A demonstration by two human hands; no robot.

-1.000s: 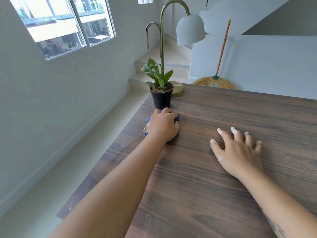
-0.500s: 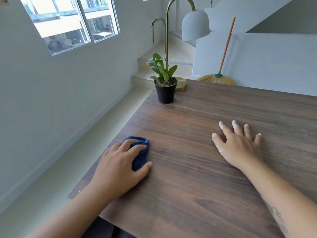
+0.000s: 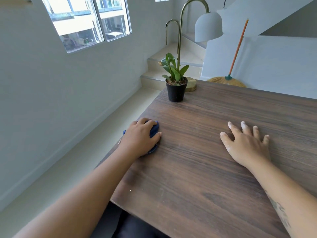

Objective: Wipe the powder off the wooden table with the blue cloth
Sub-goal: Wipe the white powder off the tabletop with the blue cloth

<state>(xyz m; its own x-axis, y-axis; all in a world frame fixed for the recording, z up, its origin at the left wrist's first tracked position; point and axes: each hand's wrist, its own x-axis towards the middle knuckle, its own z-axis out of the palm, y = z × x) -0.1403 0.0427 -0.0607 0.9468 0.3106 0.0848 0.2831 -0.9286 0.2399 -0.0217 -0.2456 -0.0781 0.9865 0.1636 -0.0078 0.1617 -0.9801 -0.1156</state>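
Note:
My left hand point(image 3: 139, 137) presses a bunched blue cloth point(image 3: 154, 130) flat on the dark wooden table point(image 3: 197, 169), close to the table's left edge. Most of the cloth is hidden under the palm; only its far and near edges show. My right hand point(image 3: 247, 143) lies flat on the table to the right, fingers spread, holding nothing. White powder clings to its fingertips and thumb. Faint pale specks and smears of powder point(image 3: 161, 191) show on the wood near the front.
A small black pot with a green plant point(image 3: 175, 86) stands at the table's far left corner, beside a brass lamp base point(image 3: 191, 85) whose white shade hangs above. Beyond the table are steps, a white wall and a leaning broom point(image 3: 229, 77).
My left hand with the cloth slid from beside the pot back toward me along the left edge, then forward again to mid-table. My right hand stayed in place.

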